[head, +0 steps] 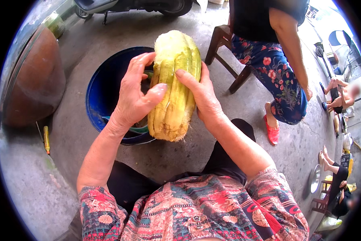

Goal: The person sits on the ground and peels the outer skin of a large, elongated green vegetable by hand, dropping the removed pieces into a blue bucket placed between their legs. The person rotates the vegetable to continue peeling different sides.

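A large ribbed yellow-green gourd (174,99) is held up lengthwise in front of me, its top end pale and stringy and its lower end frayed with fibres. My right hand (203,93) clasps its right side, thumb across the ribs and the other fingers mostly hidden behind. Against its left side rests my left hand (138,87), fingers curled at the upper edge and the wet-looking thumb over the front. Below and to the left stands a round blue tub (93,90). Its contents are largely hidden by my hand and the gourd; a green strip shows inside.
A person (268,60) in flowered trousers is beside a wooden chair (219,42). A big brown vessel (32,81) and a yellow tube (46,140) are at left; a scooter (132,6) is beyond. People sit at far right near a metal basin (315,178).
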Demonstrator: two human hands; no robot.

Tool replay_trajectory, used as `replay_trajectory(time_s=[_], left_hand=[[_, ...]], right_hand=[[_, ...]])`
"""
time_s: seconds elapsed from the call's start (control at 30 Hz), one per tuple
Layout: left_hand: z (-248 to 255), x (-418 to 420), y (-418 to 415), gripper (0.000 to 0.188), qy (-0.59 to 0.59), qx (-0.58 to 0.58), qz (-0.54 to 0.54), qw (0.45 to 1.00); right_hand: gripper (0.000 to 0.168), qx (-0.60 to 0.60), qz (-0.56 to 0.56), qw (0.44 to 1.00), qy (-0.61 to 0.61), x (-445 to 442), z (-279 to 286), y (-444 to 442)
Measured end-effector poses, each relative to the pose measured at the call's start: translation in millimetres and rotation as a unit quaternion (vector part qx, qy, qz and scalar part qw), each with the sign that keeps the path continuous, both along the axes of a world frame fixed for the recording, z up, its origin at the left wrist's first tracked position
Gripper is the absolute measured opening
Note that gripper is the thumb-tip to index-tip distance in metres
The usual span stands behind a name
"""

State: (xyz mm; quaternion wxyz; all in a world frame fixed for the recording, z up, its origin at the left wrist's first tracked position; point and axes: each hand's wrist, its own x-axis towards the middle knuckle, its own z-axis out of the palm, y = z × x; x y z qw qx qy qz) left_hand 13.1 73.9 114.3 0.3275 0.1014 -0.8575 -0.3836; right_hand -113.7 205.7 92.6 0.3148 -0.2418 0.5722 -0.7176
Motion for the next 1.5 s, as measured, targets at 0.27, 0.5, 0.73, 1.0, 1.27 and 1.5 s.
replay_trajectory(time_s=[0.27, 0.5, 0.73, 1.0, 1.27, 1.5], left_hand=[[7, -23, 7, 0.068, -0.052, -0.194, 0.061, 0.978], [1, -35, 0, 0.064, -0.087, -0.124, 0.067, 0.986], [-15, -37, -4, 0.06, -0.051, -0.006, 0.038, 0.998], [-25, -27, -12, 0.047, 0.01, 0.023, -0.011, 1.0], [-25, -27, -7, 0.044, 0.051, 0.029, -0.018, 0.998], [-30, -23, -11, 0.04, 0.058, 0.049, -0.028, 0.997]], right_hand=[[0.078, -0.041, -0.051, 0.996, -0.064, 3, -4, -10], [0.07, -0.084, -0.053, 0.986, -0.13, 5, -6, -11], [0.078, -0.075, -0.07, 0.988, -0.114, 9, -15, -9], [0.079, -0.067, -0.063, 0.99, -0.108, 22, -6, -10], [0.078, -0.058, -0.062, 0.991, -0.105, 22, 1, -3], [0.079, -0.064, -0.067, 0.991, -0.095, 25, -3, -8]])
